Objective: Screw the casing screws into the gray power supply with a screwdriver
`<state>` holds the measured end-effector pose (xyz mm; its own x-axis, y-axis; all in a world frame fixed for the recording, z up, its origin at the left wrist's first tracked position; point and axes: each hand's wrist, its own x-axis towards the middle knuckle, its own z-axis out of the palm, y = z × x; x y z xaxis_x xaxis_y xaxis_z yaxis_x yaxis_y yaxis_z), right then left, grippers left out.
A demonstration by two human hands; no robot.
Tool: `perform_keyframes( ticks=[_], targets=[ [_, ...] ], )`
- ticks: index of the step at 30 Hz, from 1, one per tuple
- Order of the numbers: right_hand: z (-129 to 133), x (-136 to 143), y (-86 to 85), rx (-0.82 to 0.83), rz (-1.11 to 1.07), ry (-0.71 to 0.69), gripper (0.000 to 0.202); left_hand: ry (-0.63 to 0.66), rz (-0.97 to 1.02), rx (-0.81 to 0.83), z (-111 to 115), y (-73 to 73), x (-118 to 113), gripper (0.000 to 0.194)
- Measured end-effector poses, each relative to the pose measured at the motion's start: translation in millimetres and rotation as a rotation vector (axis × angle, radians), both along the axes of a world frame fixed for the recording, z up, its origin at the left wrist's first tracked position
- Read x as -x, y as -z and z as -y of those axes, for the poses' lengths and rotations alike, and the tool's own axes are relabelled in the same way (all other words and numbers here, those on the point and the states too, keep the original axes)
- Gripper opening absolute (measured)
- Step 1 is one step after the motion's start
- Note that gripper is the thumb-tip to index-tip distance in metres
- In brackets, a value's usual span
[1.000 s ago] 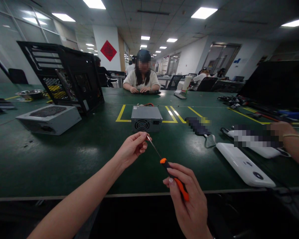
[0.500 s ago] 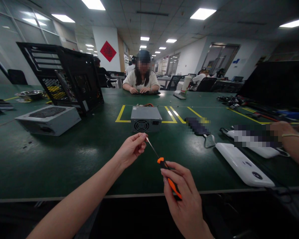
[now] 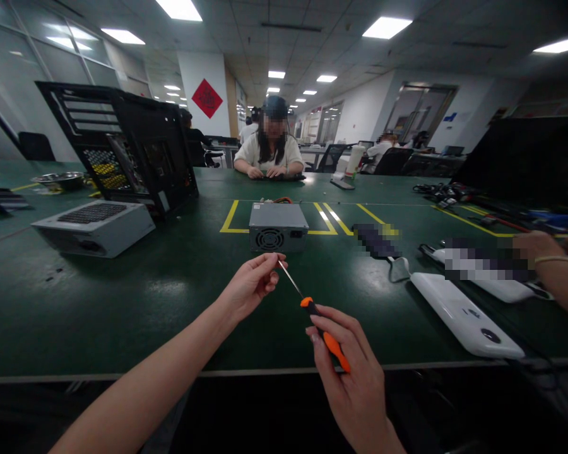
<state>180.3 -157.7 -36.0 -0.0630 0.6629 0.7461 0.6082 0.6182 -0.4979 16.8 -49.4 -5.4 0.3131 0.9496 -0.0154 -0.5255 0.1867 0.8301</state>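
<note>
My right hand is closed on a screwdriver with an orange and black handle, thumb on one side and fingers on the other. Its thin metal shaft points up and left to the fingertips of my left hand. Those fingertips are pinched together at the screwdriver's tip; whatever small thing may be between them is hidden. Just beyond my left hand a grey power supply unit stands on the green table, its round fan grille and socket facing me.
To the left lie a second power supply unit, a black computer case and a metal bowl. White power banks and another person's hand are at right. Across the table sits a person.
The screwdriver handle has turned in my right fingers, showing a different part of its orange grip. My left hand keeps its pinch at the tip.
</note>
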Motion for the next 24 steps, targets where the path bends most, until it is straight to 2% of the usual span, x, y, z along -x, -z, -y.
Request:
perform_keyframes(
  ticks=[13, 18, 24],
  targets=[
    [-8, -2, -2.0, -0.007, 0.023, 0.004, 0.026, -0.056, -0.052, -0.003, -5, 4.1, 1, 0.021],
    [-21, -8, -6.9, -0.041, 0.098, -0.016, 0.027, -0.068, -0.099, -0.005, -11, 4.8, 1, 0.025],
    [-42, -21, -12.2, -0.11, 0.152, 0.044, 0.024, -0.106, -0.22, -0.036, -23, 7.9, -2, 0.025]
  ],
)
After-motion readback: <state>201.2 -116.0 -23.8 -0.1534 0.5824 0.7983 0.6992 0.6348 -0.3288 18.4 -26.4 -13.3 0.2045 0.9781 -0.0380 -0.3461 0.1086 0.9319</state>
